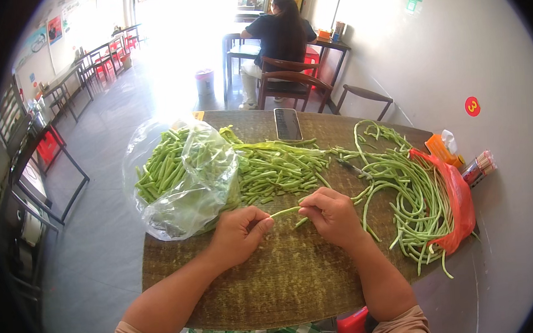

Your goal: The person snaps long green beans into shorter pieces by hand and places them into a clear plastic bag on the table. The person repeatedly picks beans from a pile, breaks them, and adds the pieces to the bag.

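Between my two hands stretches a green yard-long bean [286,212]. My left hand [242,234] pinches one end with thumb and forefinger, and my right hand [331,215] grips it farther right. Just beyond them lies a heap of short cut bean pieces [280,168] on the brown wooden table [273,280]. A clear plastic bag [189,217] at the left holds many more pieces [164,172]. Whole long beans [410,199] spill out of a red plastic bag [463,200] on the right. Near them lies a dark-handled tool [352,167], partly covered.
A phone [287,124] lies at the table's far edge. An orange tissue box [443,149] and a holder of wrapped chopsticks [478,167] stand at the right by the wall. Beyond the table a person [283,32] sits near wooden chairs [291,85] and a bin [205,82].
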A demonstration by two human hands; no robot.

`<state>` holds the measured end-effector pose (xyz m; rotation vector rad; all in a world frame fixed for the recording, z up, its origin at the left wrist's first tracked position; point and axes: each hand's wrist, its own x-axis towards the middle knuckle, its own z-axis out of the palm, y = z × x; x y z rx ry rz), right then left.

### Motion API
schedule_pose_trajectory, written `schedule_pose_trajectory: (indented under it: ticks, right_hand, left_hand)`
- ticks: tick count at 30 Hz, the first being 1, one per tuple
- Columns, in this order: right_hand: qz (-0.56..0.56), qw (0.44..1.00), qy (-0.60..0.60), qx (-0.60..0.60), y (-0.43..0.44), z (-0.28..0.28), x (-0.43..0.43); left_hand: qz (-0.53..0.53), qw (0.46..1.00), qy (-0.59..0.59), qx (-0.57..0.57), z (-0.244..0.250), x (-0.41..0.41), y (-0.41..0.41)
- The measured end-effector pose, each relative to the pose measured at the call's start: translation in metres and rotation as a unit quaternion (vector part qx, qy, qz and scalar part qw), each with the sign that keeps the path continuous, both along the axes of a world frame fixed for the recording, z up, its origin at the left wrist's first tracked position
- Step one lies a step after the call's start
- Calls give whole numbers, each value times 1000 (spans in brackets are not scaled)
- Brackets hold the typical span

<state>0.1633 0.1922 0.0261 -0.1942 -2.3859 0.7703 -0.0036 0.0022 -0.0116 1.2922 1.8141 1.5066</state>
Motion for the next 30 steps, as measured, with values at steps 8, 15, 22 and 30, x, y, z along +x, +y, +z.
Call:
schedule_pose_trajectory:
  ticks: [8, 15, 22, 30]
  right_hand:
    - [98, 995, -22, 8, -22, -12, -8]
    - [80, 996, -27, 0, -17, -8, -6]
    - [105, 993, -44, -15, -24, -9, -6]
    - [117, 991, -67, -19, -23, -7, -5]
  left_hand:
    - [-34, 997, 59, 20, 6, 6, 0]
    - [-23, 998, 53, 5, 8, 8, 1]
    - [-47, 995, 85, 27, 4, 6, 2]
    - [-59, 994, 83, 29, 7, 6, 2]
